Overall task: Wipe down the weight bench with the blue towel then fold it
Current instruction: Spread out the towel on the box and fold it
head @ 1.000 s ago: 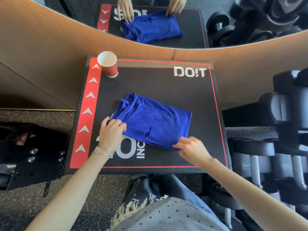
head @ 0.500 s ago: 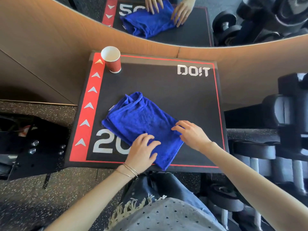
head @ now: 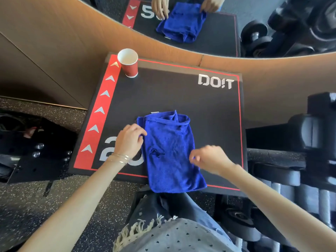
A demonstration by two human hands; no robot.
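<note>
Blue towel (head: 169,151): it lies on the worktop (head: 181,95) as a long, narrow folded strip running far to near. Its near end hangs over the near edge towards my lap. The far end is bunched into a loose roll.
Left hand (head: 129,140): my fingers are curled and my thumb is over the towel's left edge, gripping it at about the middle of its length. I judge that this pins that side so the layers do not slide.
Right hand (head: 211,159): it sits at the towel's right edge, opposite the left one, with the strip between them. My fingers are curled, but the hand is blurred and I cannot tell whether they pinch the cloth or only touch it.
Step in hand: folding, I judge; the strip needs squaring up and then one more fold across its length.
Risk: the overhanging end could drag the towel off the near edge if I let go.
Red paper cup (head: 129,64): it stands upright at the far left corner, well apart from the towel and out of the way.
Mirror (head: 218,24): on the far side, it shows both hands on the towel.
</note>
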